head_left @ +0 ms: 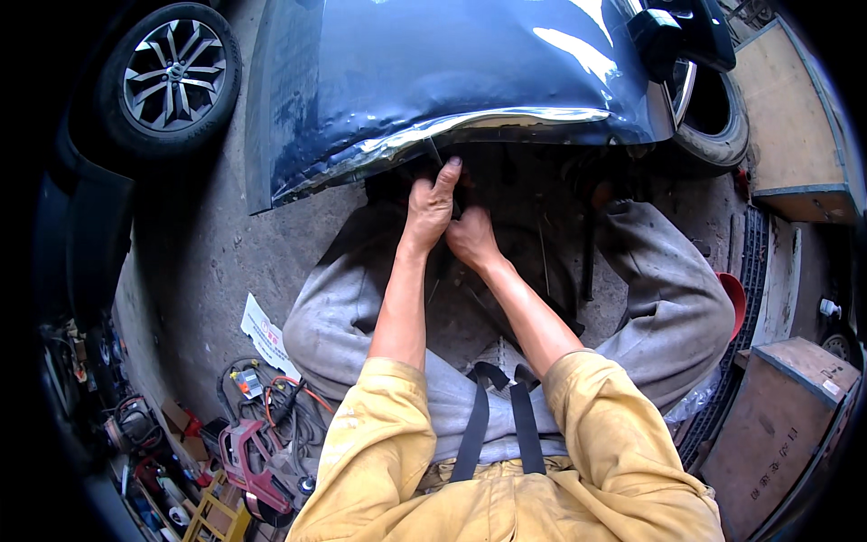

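Observation:
A dark blue car door (433, 72) lies in front of me, its near edge crumpled and scraped to bare, pale metal (488, 122). My left hand (430, 206) is closed just below that edge, thumb pointing up toward it. Close beside it, slightly lower and to the right, my right hand (471, 237) is closed in a fist. A thin dark strip or rod (435, 150) shows at the edge above my left thumb. What the fingers of both hands grip is hidden by the hands and the shadow under the door.
A wheel with a tyre (174, 72) is at the far left, another tyre (718, 122) under the door's right end. Wooden crates (799, 117) line the right side. Cables (289, 406) and a red power tool (253, 465) lie at lower left, near a white printed sheet (266, 334).

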`<state>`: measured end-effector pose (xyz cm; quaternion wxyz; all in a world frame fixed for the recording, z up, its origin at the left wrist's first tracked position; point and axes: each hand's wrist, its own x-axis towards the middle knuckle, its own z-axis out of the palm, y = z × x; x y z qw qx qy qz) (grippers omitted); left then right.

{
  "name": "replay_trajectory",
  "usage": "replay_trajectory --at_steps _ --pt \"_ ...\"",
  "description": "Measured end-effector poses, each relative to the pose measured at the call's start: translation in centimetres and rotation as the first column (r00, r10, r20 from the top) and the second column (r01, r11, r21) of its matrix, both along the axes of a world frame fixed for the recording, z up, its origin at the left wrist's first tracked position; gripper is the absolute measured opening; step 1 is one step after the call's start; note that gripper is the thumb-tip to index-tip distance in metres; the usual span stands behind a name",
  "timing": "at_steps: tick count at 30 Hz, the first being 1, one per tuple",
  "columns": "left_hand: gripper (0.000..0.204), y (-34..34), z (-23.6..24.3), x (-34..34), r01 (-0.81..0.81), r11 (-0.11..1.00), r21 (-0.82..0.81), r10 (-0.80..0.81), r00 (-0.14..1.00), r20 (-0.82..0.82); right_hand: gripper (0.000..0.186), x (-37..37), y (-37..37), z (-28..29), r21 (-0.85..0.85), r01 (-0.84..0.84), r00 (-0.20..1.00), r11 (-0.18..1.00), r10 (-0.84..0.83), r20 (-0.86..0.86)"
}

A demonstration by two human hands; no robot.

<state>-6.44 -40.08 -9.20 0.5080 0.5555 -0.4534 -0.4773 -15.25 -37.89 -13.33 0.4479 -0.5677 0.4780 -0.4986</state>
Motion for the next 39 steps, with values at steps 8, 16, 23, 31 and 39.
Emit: replay_trajectory --at_steps 8,16,23,31,39 --pt "0.052 -0.2 -1.5 -0.9 -0.114 0.978 -0.173 0.151 0.965 0.214 0.041 0.5 0.1 -0.6 0.022 0.016 0.994 1.000 -0.018 0.110" --pt "0.053 0.4 -1.2 -0.5 -0.092 0.995 0.038 0.086 0.986 0.140 0.033 1.0 2.9 2.2 0.258 0.121 0.990 0.958 -0.099 -0.097" --pt "0.047 0.5 3.3 -1.1 0.003 0.990 0.144 0.007 0.998 -0.069 0.034 0.4 3.8 5.3 0.380 0.137 0.989 0.915 -0.107 -0.101" --pt "0.047 0.1 -0.5 -0.8 -0.050 0.998 0.040 0.049 0.998 0.030 0.030 -0.5 1.6 1.4 0.212 0.034 0.998 0.977 -0.021 -0.062" --pt "0.039 -0.4 -1.9 -0.6 -0.097 0.967 -0.237 0.192 0.887 0.421 0.051 0.3 0.2 -1.3 0.216 -0.057 0.996 0.975 0.040 0.082"
